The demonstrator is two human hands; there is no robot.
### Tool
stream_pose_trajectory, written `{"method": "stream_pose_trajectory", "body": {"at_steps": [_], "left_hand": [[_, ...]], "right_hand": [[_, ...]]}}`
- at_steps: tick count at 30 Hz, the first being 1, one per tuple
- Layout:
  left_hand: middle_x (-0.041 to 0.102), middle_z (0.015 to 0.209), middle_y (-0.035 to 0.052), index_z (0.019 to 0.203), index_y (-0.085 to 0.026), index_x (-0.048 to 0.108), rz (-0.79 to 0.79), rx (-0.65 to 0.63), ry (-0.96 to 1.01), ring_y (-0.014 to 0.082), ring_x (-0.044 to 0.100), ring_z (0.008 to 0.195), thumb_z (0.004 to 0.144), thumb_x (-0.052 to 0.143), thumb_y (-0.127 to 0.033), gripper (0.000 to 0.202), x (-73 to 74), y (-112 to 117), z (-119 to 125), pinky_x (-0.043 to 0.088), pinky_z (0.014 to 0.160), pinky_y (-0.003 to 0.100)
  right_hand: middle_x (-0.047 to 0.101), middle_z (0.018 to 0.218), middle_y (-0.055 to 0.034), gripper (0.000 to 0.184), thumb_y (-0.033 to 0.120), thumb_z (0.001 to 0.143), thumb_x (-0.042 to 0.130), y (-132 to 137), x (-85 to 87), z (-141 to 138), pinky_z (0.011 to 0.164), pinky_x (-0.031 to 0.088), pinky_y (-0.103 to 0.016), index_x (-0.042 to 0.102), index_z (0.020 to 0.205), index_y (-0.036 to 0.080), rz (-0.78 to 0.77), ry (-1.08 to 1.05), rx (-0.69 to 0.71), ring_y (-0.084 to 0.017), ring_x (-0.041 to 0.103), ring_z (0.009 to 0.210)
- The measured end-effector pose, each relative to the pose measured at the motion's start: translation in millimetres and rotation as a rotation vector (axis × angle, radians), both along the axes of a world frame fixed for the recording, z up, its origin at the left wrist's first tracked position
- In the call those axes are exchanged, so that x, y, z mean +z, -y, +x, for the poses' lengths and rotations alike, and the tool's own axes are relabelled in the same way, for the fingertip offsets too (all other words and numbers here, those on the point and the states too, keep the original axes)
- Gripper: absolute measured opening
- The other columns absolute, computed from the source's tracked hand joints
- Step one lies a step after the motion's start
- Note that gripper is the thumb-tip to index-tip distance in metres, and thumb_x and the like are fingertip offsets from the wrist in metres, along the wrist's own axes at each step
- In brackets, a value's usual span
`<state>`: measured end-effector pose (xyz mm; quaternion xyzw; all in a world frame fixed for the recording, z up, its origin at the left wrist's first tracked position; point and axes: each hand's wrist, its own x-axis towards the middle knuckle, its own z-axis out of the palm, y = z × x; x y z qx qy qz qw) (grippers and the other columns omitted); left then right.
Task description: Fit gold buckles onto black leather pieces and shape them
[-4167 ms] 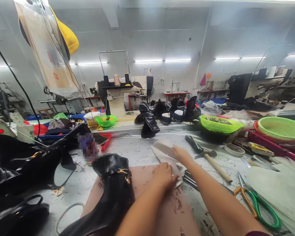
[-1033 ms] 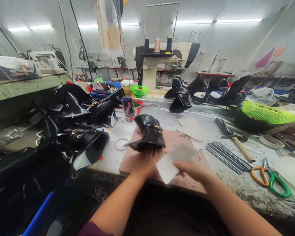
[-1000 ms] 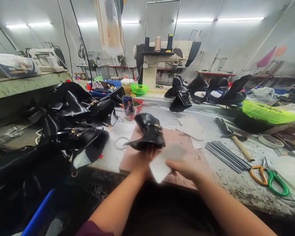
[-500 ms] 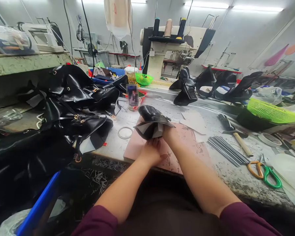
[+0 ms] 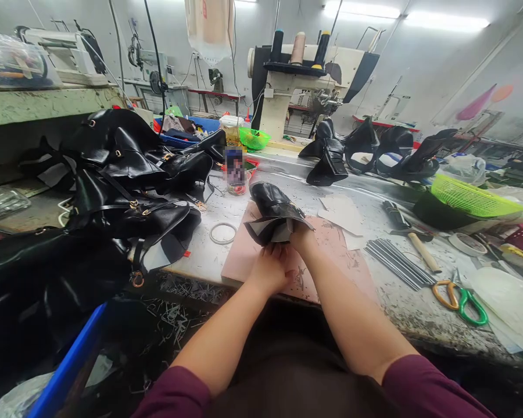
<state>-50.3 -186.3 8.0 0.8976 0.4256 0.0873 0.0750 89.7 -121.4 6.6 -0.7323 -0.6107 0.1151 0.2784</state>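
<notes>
A black leather boot upper [image 5: 271,200] is over the pink board [image 5: 239,258], its rounded toe pointing away from me and its grey-lined open edge facing me. My right hand [image 5: 303,237] reaches into the open end on the right side, and its fingers are hidden within the leather. Below the near edge, my left hand [image 5: 271,270] has its fingers curled up against the upper, with the thumb out to the right. A buckled strap seems to cross the upper's right side.
Black boot uppers [image 5: 131,162] with buckles heap at left; more uppers [image 5: 329,154] stand behind. A tape ring [image 5: 223,233] lies left of the board. Right are metallic strips [image 5: 398,264], a wooden-handled hammer [image 5: 422,252], scissors [image 5: 470,307] and a green basket [image 5: 475,197]. A sewing machine [image 5: 283,87] stands behind.
The boot upper has turned slightly, its toe shifting a little to the right and up. Both hands keep nearly the same place on it. The view has shifted slightly.
</notes>
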Motion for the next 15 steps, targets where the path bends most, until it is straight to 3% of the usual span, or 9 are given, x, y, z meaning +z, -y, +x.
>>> {"method": "stream_pose_trajectory", "body": {"at_steps": [10, 15], "left_hand": [[0.051, 0.129, 0.0153, 0.130, -0.007, 0.047, 0.033, 0.021, 0.016, 0.0338, 0.041, 0.120, 0.084, 0.051, -0.043, 0.058, -1.9, 2, 0, 0.035, 0.100, 0.042], [0.042, 0.138, 0.0196, 0.130, -0.008, 0.046, 0.044, 0.002, -0.009, 0.0356, 0.044, 0.118, 0.084, 0.051, -0.038, 0.055, 1.0, -1, 8, 0.038, 0.095, 0.047]], "right_hand": [[0.056, 0.120, -0.0083, 0.033, 0.030, 0.089, 0.055, -3, 1.6, 1, 0.085, 0.050, -0.043, 0.053, 0.119, 0.017, -0.123, 0.037, -0.085, -0.022, 0.058, 0.102], [0.056, 0.120, -0.0083, 0.032, 0.031, 0.090, 0.055, 1, 11.2, -10, 0.085, 0.049, -0.043, 0.053, 0.119, 0.017, -0.135, 0.084, -0.107, -0.022, 0.058, 0.102]]}}
